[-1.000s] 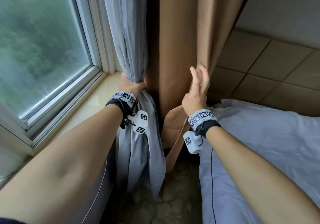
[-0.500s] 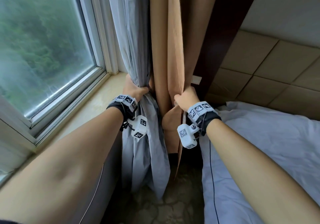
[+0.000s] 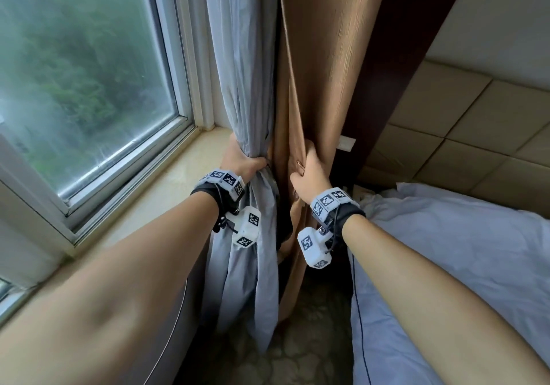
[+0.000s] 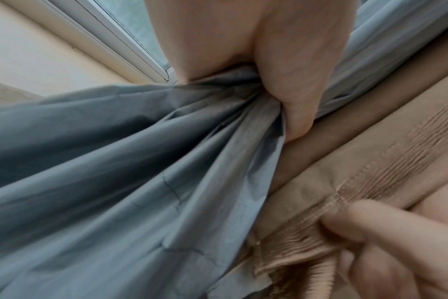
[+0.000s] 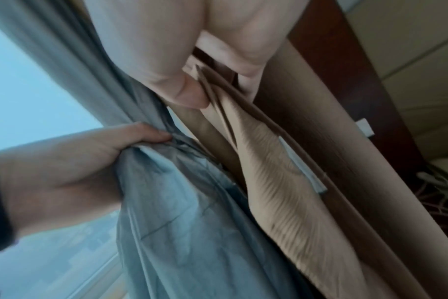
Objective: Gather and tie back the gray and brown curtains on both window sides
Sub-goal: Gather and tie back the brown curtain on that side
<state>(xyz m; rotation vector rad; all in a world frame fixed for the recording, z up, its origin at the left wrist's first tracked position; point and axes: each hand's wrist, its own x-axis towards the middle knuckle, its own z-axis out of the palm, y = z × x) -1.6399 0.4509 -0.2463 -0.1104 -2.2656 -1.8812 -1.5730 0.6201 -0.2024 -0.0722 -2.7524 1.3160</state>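
Note:
A gray curtain [image 3: 241, 57] hangs by the window, bunched tight at sill height where my left hand [image 3: 244, 164] grips it; the left wrist view shows the gray curtain [image 4: 141, 172] pinched into folds under the thumb. Right beside it hangs the brown curtain [image 3: 324, 57]. My right hand [image 3: 309, 170] grips its gathered edge folds. In the right wrist view the thumb and fingers pinch several brown curtain [image 5: 281, 182] pleats, with my left hand [image 5: 77, 161] and the gray curtain [image 5: 179, 222] at the left. The two hands are close together, at about the same height.
The window [image 3: 83, 72] and its pale sill [image 3: 148, 203] lie to the left. A bed with a light sheet [image 3: 446, 265] fills the right. A dark wood panel [image 3: 401, 72] and a padded beige wall [image 3: 476, 122] stand behind the brown curtain. Patterned floor [image 3: 297, 355] shows below.
My right hand went from flat on the brown curtain's edge to gripping its folds, pulling them left toward the gray bundle. The left hand kept its grip on the gray curtain.

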